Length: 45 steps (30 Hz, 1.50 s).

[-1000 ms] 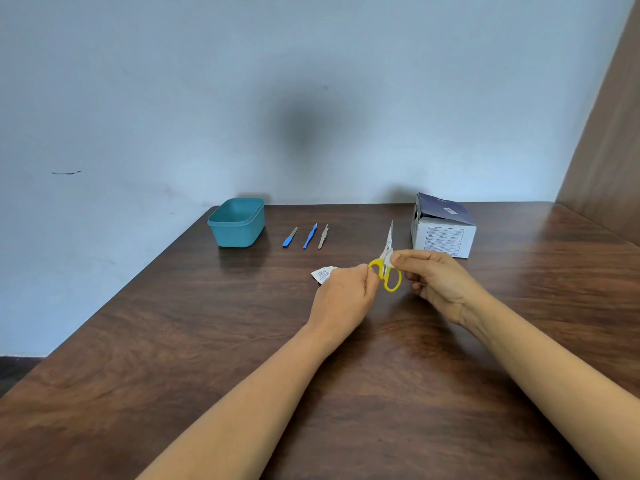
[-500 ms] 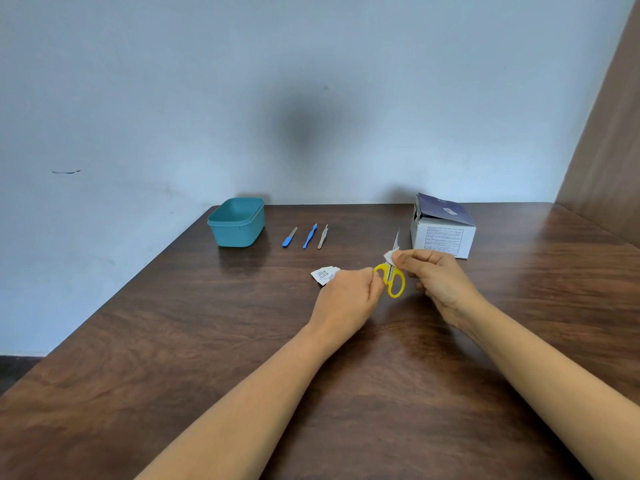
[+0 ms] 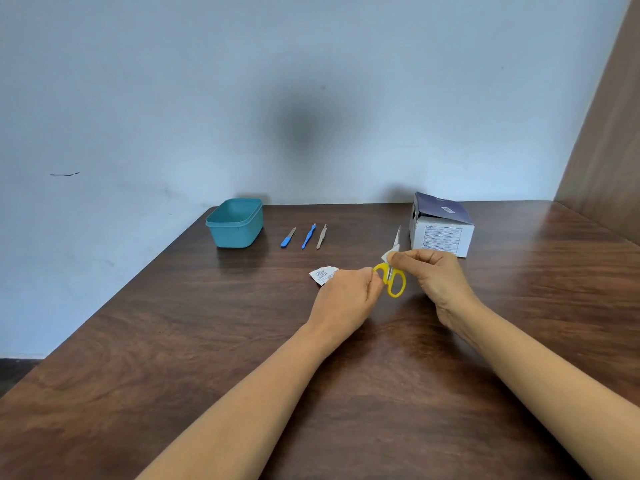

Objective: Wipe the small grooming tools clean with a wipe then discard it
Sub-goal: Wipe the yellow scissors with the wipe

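Hands: left hand (image 3: 346, 296) gripped a yellow handle of the scissors (image 3: 392, 271); right hand (image 3: 433, 277) pinched the white wipe (image 3: 390, 252) around the blades, centre of frame.
Open room: bare tabletop (image 3: 173, 358) across the lower frame.
Edges: teal tub (image 3: 235, 223) near the far left corner; three small tools (image 3: 304, 236) just right of it.
Writing: box (image 3: 441, 226) and torn sachet (image 3: 322, 274) print unreadable.
Room: pale blue wall, wooden panel at right.

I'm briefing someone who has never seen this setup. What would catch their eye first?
The yellow-handled scissors at mid-table: the left hand grips a handle loop while the right hand pinches a white wipe around the blades. Next, the teal tub at the far left, with three small tools lying in a row beside it, and the white box at the far right.
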Available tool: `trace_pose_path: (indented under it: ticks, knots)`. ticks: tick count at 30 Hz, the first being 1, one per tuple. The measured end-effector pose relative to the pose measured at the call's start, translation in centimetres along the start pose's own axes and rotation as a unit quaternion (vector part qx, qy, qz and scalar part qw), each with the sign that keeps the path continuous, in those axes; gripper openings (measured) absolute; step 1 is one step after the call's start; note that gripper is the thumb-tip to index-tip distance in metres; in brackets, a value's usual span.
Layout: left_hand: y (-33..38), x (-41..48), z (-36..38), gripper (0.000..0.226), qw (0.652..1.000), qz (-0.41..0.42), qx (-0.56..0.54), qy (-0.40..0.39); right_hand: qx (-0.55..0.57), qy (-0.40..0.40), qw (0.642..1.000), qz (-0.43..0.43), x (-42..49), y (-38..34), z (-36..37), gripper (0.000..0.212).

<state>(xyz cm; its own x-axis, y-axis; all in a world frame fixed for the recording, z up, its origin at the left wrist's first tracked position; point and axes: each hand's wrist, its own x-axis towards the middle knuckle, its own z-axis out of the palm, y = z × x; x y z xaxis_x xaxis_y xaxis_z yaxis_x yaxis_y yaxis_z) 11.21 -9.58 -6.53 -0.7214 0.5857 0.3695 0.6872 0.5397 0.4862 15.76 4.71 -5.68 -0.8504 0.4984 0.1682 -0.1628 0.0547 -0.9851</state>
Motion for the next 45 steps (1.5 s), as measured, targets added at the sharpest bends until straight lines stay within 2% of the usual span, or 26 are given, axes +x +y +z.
trace_pose_path:
  ticks: [6, 10, 15, 19, 22, 29, 30, 33, 34, 36, 40, 43, 45]
  knots:
    - [-0.14, -0.02, 0.19, 0.043, 1.000, 0.002, -0.003, 0.009, -0.029, 0.024, 0.998, -0.056, -0.15, 0.02, 0.47, 0.015]
    - [-0.33, 0.03, 0.25, 0.043, 1.000, 0.008, 0.015, 0.009, -0.010, -0.013, 1.000, -0.011, -0.05, -0.31, 0.19, 0.013]
    - [-0.39, 0.12, 0.43, 0.043, 1.000, 0.007, -0.005, 0.009, 0.014, -0.008, 1.000, 0.010, -0.21, -0.33, 0.21, 0.008]
    - [-0.38, 0.10, 0.43, 0.045, 1.000, 0.002, -0.015, 0.022, -0.005, 0.006, 1.000, -0.026, -0.36, -0.39, 0.37, 0.010]
    - [-0.36, 0.12, 0.37, 0.046, 1.000, 0.001, -0.013, 0.027, -0.021, 0.017, 0.998, -0.053, -0.25, -0.27, 0.44, 0.020]
    - [-0.45, 0.17, 0.41, 0.044, 1.000, 0.009, -0.016, 0.009, 0.065, 0.008, 0.998, 0.022, -0.25, 0.08, 0.44, 0.004]
    - [-0.46, 0.19, 0.45, 0.044, 1.000, 0.011, -0.016, 0.009, 0.070, 0.015, 0.997, 0.025, -0.26, 0.07, 0.46, 0.007]
    - [-0.41, 0.16, 0.59, 0.043, 0.999, 0.019, -0.025, 0.006, 0.086, 0.034, 0.995, 0.026, -0.53, -0.03, 0.69, 0.041]
    - [-0.40, 0.16, 0.62, 0.042, 0.999, 0.020, -0.027, 0.006, 0.093, 0.040, 0.995, 0.025, -0.63, -0.04, 0.76, 0.046]
    - [-0.47, 0.21, 0.64, 0.042, 0.999, 0.021, -0.033, 0.004, 0.105, 0.046, 0.993, 0.032, -0.62, -0.01, 0.81, 0.041]
    - [-0.41, 0.15, 0.68, 0.042, 0.999, 0.029, -0.030, -0.008, 0.108, 0.047, 0.992, 0.047, -0.10, -0.07, 0.63, 0.014]
    - [-0.31, 0.02, 0.81, 0.044, 0.999, 0.033, -0.024, -0.015, 0.110, 0.057, 0.991, 0.053, 0.15, -0.45, 0.23, 0.008]
    - [-0.18, -0.01, 0.82, 0.045, 0.999, 0.036, -0.021, -0.019, 0.099, 0.062, 0.992, 0.053, 0.10, -0.74, 0.06, 0.016]
